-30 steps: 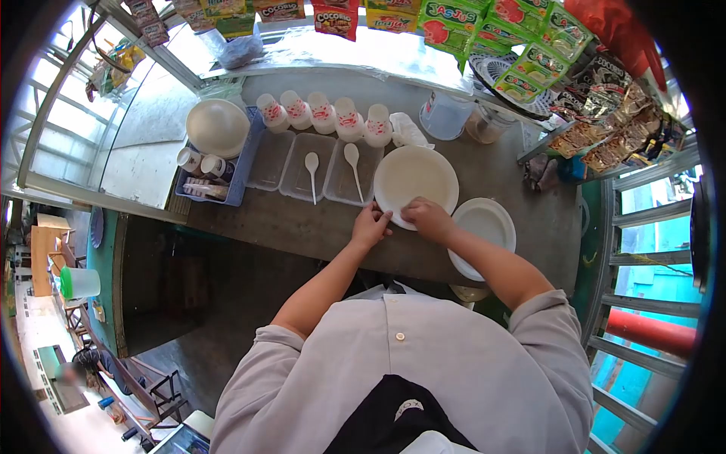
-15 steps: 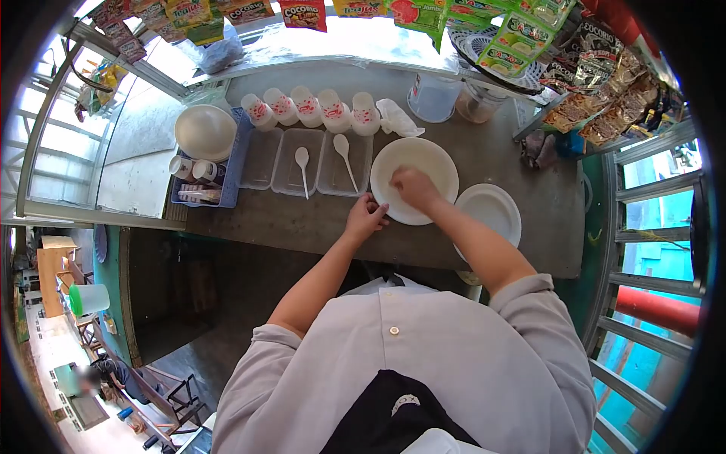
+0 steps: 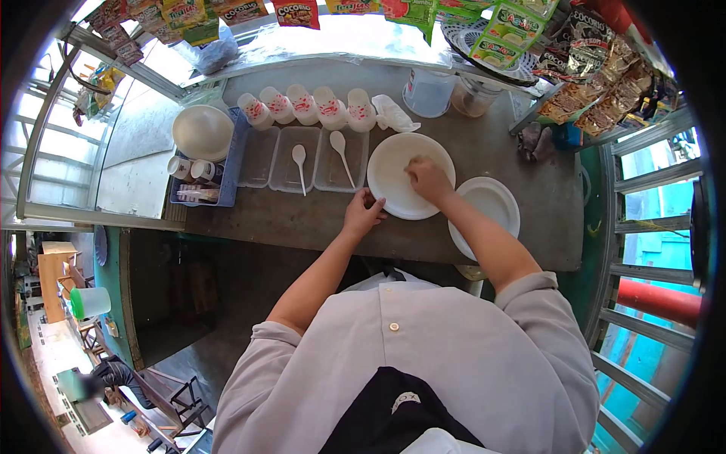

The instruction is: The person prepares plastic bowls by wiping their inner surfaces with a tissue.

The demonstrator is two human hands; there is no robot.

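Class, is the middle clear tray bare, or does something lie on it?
Not bare: a white spoon lies on the tray, its broad end toward the cups.

Layout about the hands, on the table. The left hand lies at the large plate's near-left rim; the right hand is over that plate. Right of both hands: the smaller plate, partly beneath the right forearm. Left of and beyond the left hand: three trays side by side, with spoons in the middle and right-hand ones. Behind the trays: a row of cups. Farther left: the basket, bearing a bowl. Beyond the right hand: a tub and, right of it, a jar.
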